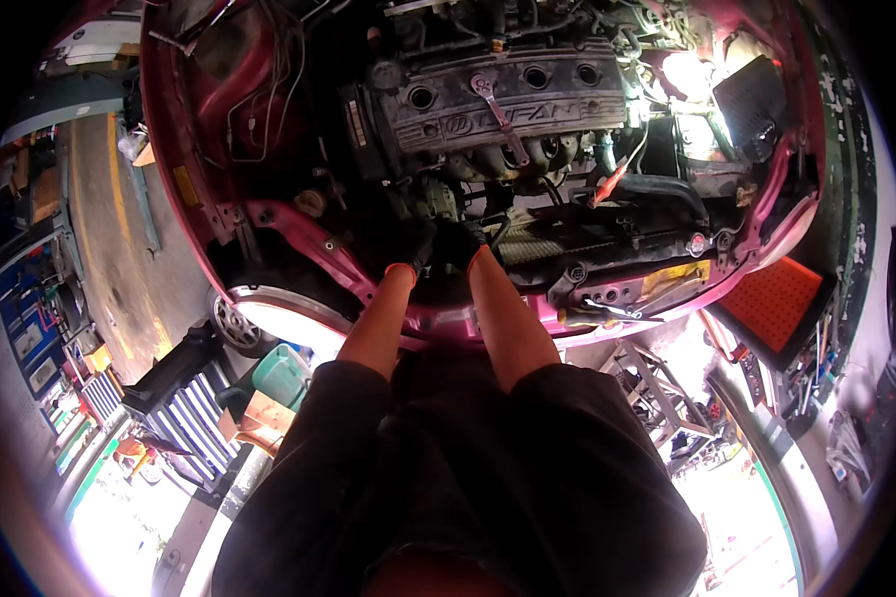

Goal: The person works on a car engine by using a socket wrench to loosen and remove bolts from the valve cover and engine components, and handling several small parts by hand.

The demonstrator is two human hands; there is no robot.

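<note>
My left hand (411, 244) and my right hand (460, 245), in dark gloves with orange cuffs, reach side by side into the shadow low at the engine's front left, beside a metal housing (433, 204) with ribs. Their fingers and whatever they touch are too dark to make out. Above them the grey engine cover (587, 104) carries a ratchet wrench (508, 134) lying lengthwise. The radiator (538, 239) runs to the right of my hands. A red-handled tool (607, 187) rests near a hose on the right.
The pink body's front crossmember (324, 254) curves before me, with tools (607, 311) lying on its right part. An orange perforated board (772, 308) stands at right. A green bin (279, 373), a cardboard box (264, 418) and a metal frame (667, 388) sit lower down.
</note>
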